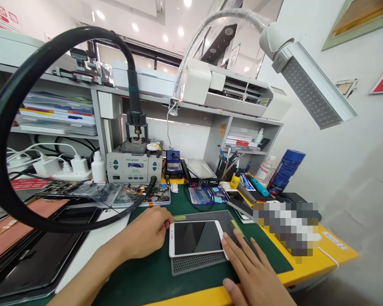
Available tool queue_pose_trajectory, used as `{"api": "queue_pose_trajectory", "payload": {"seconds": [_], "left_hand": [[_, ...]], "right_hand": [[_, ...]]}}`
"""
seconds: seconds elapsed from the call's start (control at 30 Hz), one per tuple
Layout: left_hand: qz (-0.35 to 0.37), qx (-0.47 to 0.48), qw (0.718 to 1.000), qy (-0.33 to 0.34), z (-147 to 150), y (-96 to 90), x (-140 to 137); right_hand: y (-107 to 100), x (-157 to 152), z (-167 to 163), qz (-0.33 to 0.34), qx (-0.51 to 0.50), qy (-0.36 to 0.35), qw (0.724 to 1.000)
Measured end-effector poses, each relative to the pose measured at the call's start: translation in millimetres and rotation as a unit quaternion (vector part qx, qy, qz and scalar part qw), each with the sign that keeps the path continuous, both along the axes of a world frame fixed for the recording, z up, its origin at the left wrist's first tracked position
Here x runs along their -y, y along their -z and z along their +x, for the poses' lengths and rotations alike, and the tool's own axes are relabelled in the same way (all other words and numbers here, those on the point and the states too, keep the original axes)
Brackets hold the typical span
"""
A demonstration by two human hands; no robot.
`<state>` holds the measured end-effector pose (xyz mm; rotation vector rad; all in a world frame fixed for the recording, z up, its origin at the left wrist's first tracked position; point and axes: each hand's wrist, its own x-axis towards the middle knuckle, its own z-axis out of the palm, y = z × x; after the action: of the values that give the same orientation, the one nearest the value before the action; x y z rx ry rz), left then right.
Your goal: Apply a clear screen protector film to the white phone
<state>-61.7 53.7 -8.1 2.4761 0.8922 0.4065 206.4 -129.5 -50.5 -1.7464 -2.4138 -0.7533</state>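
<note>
Head view, catalogued: one flat white-framed touchscreen device [196, 239], screen dark, lying face up on a grey perforated rectangular pad [196, 263], set on a dark green mat [140, 282] over a yellow-edged desk [191, 299].

Left hand [150, 231]: fingers curled inward, at the device's far left corner; whether they close on its edge cannot be told. Right hand [249, 267]: fingers extended and apart, fingertips at the device's right edge, clamped on nothing.

At left: one thick black looping hose [0, 114]; one large black glass panel [35, 263]. Far left of the pad: one shallow clear plastic tray [161, 203] of small loose electronic parts.

Risks, as judged: uneven pressure from the right fingers could skid the device off the pad; a left forearm swung left could snag the hose or scrape the panel; a careless far reach could upset the tray and scatter its parts.
</note>
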Motion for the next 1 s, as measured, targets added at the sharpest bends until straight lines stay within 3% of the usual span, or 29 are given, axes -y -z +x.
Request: {"api": "queue_pose_trajectory", "payload": {"seconds": [0.2,0.53,0.63,0.8,1.0], "left_hand": [[0.015,0.000,1.000,0.001,1,0.9,-1],[0.026,0.007,1.000,-0.004,3,3.3,-5],[0.023,0.009,1.000,-0.008,2,4.4,-6],[0.009,0.018,0.999,-0.025,2,3.7,-5],[-0.007,0.026,0.999,-0.039,3,2.3,-5]], "right_hand": [[7,-10,-13,0.041,0.025,-0.071,0.996],[17,-48,-73,-0.080,-0.072,-0.119,0.987],[5,-55,-83,-0.155,-0.107,-0.129,0.974],[-26,-60,-97,-0.259,-0.178,-0.080,0.946],[-36,-72,-107,-0.236,-0.233,-0.037,0.943]]}}
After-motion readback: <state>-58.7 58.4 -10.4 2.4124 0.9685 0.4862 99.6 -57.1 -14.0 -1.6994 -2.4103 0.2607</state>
